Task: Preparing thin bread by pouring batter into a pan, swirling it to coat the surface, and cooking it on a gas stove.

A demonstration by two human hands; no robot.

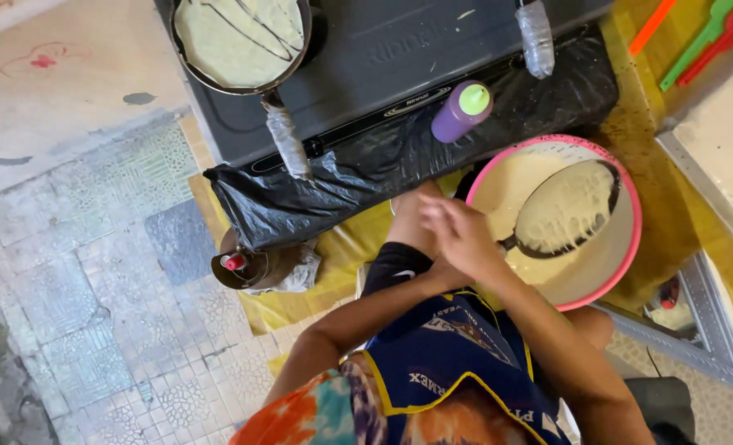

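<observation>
Landmark: the black stove (399,58), wrapped along its front edge in black plastic sheeting (366,177); all places below are given relative to it.

Frying pan (239,37): sits on the stove's left part, filled edge to edge with a pale batter round crossed by dark drizzled lines; its foil-wrapped handle (288,140) points down over the stove's front. Judged from this, one pancake is already poured and decorated and is cooking.

Metal cup (247,265): on the floor below the stove's left front corner, beside crumpled paper.

Left hand (420,218): below the stove's front centre, fingers together and pressed against the right hand; it holds nothing that can be seen.

Right hand (465,239): just right of the left hand, fingers loosely curled; whether this grip is clamped on the ladle's handle cannot be told, as the handle end disappears at the palm.

Purple squeeze bottle (461,111): lies tilted on the plastic at the stove's front right, green cap on.

Ladle (564,206): below the stove's right front, resting across the bowl, coated with batter.

Pink-rimmed bowl (630,239): below the stove's right front corner, with pale batter remaining; further rounds appear left to pour.

Second handle (536,37): foil-wrapped, on the stove's right part.
</observation>
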